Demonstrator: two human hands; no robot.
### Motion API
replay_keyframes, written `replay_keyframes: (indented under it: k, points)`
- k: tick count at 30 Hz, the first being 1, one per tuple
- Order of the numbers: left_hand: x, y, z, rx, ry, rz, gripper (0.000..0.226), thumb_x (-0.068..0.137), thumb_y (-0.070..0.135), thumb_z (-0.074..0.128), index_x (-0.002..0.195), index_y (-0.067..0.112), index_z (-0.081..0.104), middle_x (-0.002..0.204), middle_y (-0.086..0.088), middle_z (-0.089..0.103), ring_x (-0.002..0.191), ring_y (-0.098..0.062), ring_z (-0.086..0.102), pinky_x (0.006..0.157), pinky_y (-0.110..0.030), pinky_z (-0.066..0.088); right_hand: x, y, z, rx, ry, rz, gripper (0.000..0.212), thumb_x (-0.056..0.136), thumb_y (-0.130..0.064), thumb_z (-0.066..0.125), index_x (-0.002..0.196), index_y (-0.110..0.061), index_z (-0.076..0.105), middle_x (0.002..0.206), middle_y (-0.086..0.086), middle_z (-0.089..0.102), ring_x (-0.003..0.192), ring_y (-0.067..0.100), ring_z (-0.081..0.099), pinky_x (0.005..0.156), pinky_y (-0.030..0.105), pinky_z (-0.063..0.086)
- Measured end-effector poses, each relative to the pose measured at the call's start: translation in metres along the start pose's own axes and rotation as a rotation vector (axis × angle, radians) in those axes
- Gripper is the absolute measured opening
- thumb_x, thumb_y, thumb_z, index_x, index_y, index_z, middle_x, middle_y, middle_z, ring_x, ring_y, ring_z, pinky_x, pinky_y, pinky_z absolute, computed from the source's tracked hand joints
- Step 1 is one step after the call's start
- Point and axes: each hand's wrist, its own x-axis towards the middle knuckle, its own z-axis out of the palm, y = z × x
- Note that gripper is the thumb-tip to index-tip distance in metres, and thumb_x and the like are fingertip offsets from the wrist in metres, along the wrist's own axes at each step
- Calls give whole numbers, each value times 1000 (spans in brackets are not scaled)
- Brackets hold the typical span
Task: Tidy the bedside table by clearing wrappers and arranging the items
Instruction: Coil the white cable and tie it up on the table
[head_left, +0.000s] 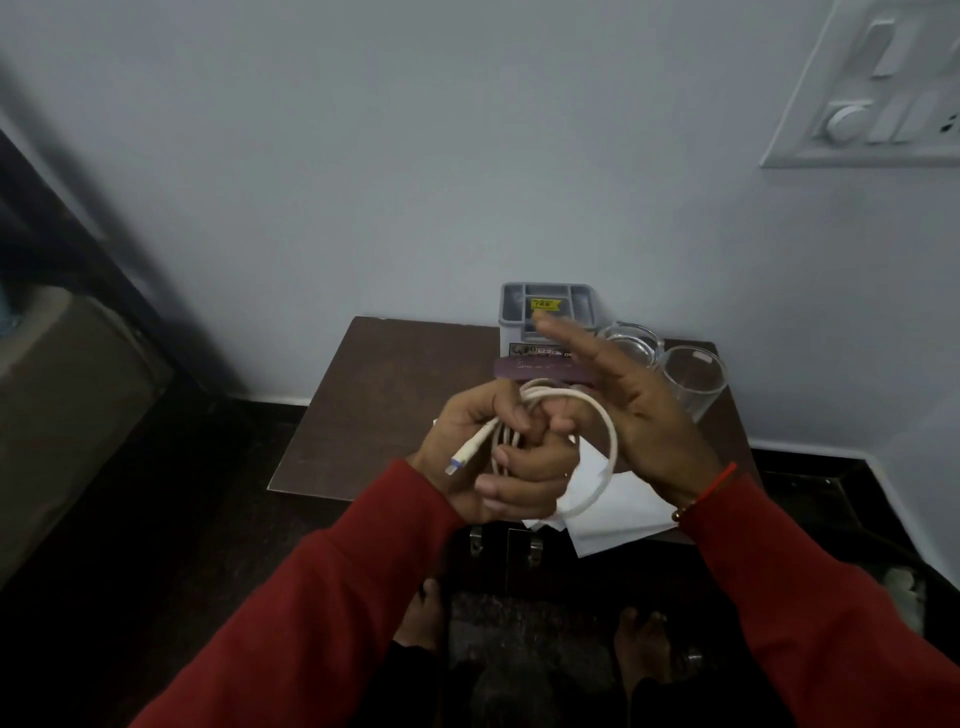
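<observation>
Count: 1 white cable (597, 415), coiled. 1 grey organiser tray (545, 306) at the wall. 2 clear glasses right of the tray (631, 343) (693, 376). 1 maroon pouch (540, 371) in front of the tray. White paper sheets (618, 514) nearer than the tray, number unclear.

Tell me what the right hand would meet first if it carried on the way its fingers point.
Probably the grey organizer: the right hand points up-left toward it, though depth is unclear.
</observation>
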Motion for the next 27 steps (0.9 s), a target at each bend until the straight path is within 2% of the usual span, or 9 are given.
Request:
replay_keyframes:
  k: [3,6,10,13,14,17,20,23,27]
  points:
    - [2,-4,8,49,-45,18,18,73,16,47,88,7,49,53,1,27,36,-12,30,38,-19,16,2,0,7,48,-96,177,46,85,-33,69,125,-11,63,123,9,69,125,30,58,107,42,43]
    - [1,2,9,86,26,195,21,71,13,51,90,7,56,60,-2,41,48,-14,45,47,-26,28,1,5,8,-61,-14,290,14,92,-6,61,103,-9,69,92,12,73,92,27,68,79,28,53]
    - [-5,19,-7,118,379,602,19,78,8,54,96,11,59,77,-3,55,76,-20,61,70,-31,52,-6,2,12,-206,-146,283,20,101,-13,52,110,-22,67,66,-5,61,56,17,58,63,41,54]
    - [-8,28,-19,166,579,801,17,89,6,48,100,16,56,83,-3,60,77,-19,66,75,-32,58,-6,-9,25,-456,-170,98,30,100,-15,54,125,-23,67,71,-24,64,65,-4,61,63,14,47]
    - [-8,29,-22,200,610,817,16,91,5,47,99,17,55,83,-3,61,74,-20,65,73,-32,57,-5,-14,29,-510,-131,17,30,98,-16,56,125,-21,68,76,-27,66,73,-6,63,68,14,48]
    - [-7,27,-26,323,670,803,14,100,7,45,97,18,54,81,-3,62,68,-20,62,70,-34,53,-2,-23,32,-550,-57,-75,23,94,-21,63,116,-19,71,97,-12,75,88,3,70,78,31,56]
    - [-5,26,-24,369,684,800,13,104,14,46,92,16,51,75,-2,55,63,-16,58,66,-31,54,-4,-23,34,-595,-118,-126,24,95,-29,59,115,-20,69,106,-9,73,91,9,68,77,36,55]
    - [-2,24,-23,367,681,786,16,104,16,47,89,16,51,70,-1,47,61,-15,51,63,-29,53,-9,-21,39,-651,-132,-177,24,94,-26,57,115,-24,70,101,-9,70,90,10,62,77,39,54]
    - [4,13,-19,265,677,699,20,105,26,47,90,15,55,68,-1,44,58,-13,51,58,-24,47,-4,-17,39,-728,43,-287,17,90,-36,66,96,-23,76,89,-6,58,88,20,51,79,38,46]
